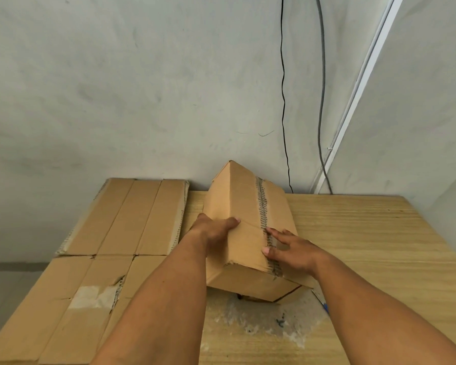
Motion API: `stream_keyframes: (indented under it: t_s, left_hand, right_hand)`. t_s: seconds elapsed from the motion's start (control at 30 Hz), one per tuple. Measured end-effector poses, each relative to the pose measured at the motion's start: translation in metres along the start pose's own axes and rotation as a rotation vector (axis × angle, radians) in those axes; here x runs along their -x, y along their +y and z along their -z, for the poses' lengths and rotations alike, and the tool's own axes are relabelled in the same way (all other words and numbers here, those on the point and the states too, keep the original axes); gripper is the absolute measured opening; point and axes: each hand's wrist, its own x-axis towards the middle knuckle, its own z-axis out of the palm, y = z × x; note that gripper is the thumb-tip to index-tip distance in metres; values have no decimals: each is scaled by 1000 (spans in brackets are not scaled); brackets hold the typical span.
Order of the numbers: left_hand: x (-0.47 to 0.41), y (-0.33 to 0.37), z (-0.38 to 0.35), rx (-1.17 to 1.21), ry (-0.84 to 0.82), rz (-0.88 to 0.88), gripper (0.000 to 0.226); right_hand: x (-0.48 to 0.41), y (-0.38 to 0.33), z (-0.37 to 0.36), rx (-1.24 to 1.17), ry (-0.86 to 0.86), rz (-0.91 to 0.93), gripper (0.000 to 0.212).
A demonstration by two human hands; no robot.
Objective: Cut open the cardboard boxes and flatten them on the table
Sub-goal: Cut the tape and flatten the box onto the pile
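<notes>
A closed brown cardboard box (244, 206) stands tilted on one long edge in the middle of the wooden table (379, 246). A strip of dark, worn tape runs along its upper right face. My left hand (213, 230) grips the box's left side, thumb over the top ridge. My right hand (290, 250) lies on the right face with fingers straight, fingertips touching the tape seam. A flattened cardboard box (95, 259) lies spread over the table's left part.
A small blue-tipped object (325, 308) peeks out beside my right forearm; what it is I cannot tell. A whitish worn patch (261, 320) marks the tabletop under the box. The wall rises just behind the table, with two cables (283, 101) hanging down it.
</notes>
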Motion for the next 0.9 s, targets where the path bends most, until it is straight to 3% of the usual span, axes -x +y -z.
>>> stream_keyframes:
  t_s: [0.1, 0.23, 0.47, 0.53, 0.67, 0.9]
  left_hand:
    - [1, -10, -10, 140, -22, 54, 126]
    - [-1, -16, -24, 261, -30, 37, 100]
    - [-3, -18, -15, 170, -57, 45, 81]
    - [-3, -20, -6, -7, -32, 8, 73]
    - [1, -32, -7, -634, 219, -170, 56]
    - [2, -64, -17, -1135, 79, -241, 66]
  right_hand:
    - [3, 5, -2, -63, 35, 7, 84]
    - [5, 6, -5, -29, 20, -21, 82]
    - [-1, 0, -10, 92, 6, -61, 85]
    - [-4, -9, -15, 201, -6, -74, 86]
    - [-6, -28, -20, 481, -60, -74, 79]
    - [-8, -37, -30, 566, -112, -166, 78]
